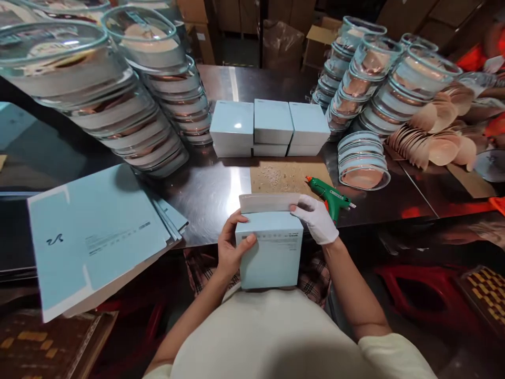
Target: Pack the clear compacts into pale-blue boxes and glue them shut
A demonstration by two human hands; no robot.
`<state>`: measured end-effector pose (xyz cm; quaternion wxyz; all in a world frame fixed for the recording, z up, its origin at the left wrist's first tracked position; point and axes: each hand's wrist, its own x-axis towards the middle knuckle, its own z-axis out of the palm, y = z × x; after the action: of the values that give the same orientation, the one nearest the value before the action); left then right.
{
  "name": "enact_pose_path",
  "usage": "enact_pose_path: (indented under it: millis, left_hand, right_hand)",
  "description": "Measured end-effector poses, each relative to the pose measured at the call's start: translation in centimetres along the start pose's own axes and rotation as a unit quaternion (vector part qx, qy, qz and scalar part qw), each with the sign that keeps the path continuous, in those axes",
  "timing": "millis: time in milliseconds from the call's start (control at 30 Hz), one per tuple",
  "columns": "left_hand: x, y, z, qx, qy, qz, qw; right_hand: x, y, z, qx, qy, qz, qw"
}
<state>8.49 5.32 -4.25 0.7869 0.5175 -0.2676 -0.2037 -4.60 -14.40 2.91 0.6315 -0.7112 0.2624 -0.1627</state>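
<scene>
Head view: both hands hold a light blue box (271, 258).
Thin card dents easily; left hand (231, 252) grips its side, gloved right hand (315, 218) its flap.

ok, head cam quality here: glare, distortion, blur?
Head view: overhead glare streaks on the steel table and a hotspot on the stacked boxes; wide-angle bowing stretches the glass bowl stacks at the edges; the box and both hands look sharp.
</scene>
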Motion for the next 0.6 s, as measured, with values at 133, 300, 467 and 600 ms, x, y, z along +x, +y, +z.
enact_pose_path:
  millis: [133,300,467,600]
  left_hand:
    - [0.6,-0.6,-0.9,-0.058,0.016,-0.009,0.998]
    - [0.9,0.1,-1.4,0.080,-0.028,0.050,0.995]
    - [0.7,0.8,-1.1,0.083,-0.020,0.032,0.996]
    - [0.9,0.5,-0.7,0.037,0.109,0.008,0.993]
  right_hand:
    - [-0.8,-0.7,-1.3,-0.115,-0.181,-0.148,0.966]
    - [-0.6,-1.7,-0.6,-0.247,-0.207,-0.241,0.916]
    - [-1.6,1.3,0.7,-0.143,-0.065,-0.236,0.959]
    - [-5.0,4.9,3.0,0.003,0.073,-0.115,0.991]
